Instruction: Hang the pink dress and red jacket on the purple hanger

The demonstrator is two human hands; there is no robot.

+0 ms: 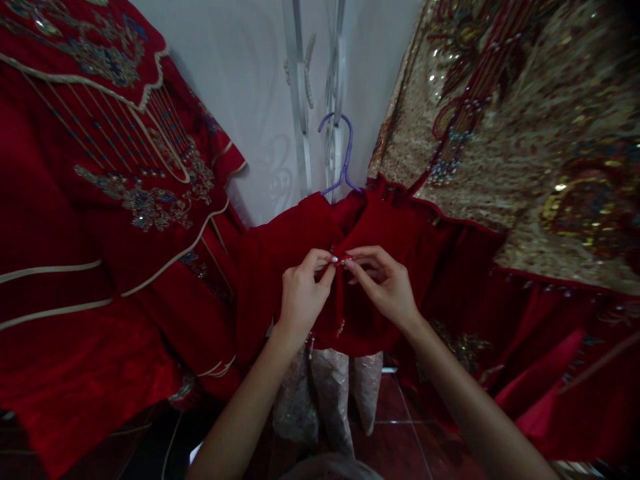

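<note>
"While a gold sequined garment [560,127] filled the right side, what hung on the left?"

"An embroidered red garment [55,200], with pale piping and strings of beads."

"And between the two?"

"A plain red top [280,267]. Pale patterned cloth [333,393] showed under its hem."

"What carried the top?"

"A purple hanger [349,143]; the neckline sat at its lower edge."

"Were the hands on it?"

"Yes, at the middle of the top's front. The left hand [303,290] had its grip together, thumb and forefinger clamped on one end of a beaded fastening [341,261]. The right hand [387,283] pinched the other end, just beside, its thumb and fingertips closed."

"And the smallest thing?"

"A pearl-like bead [335,259], which showed at the left fingertips."
</note>
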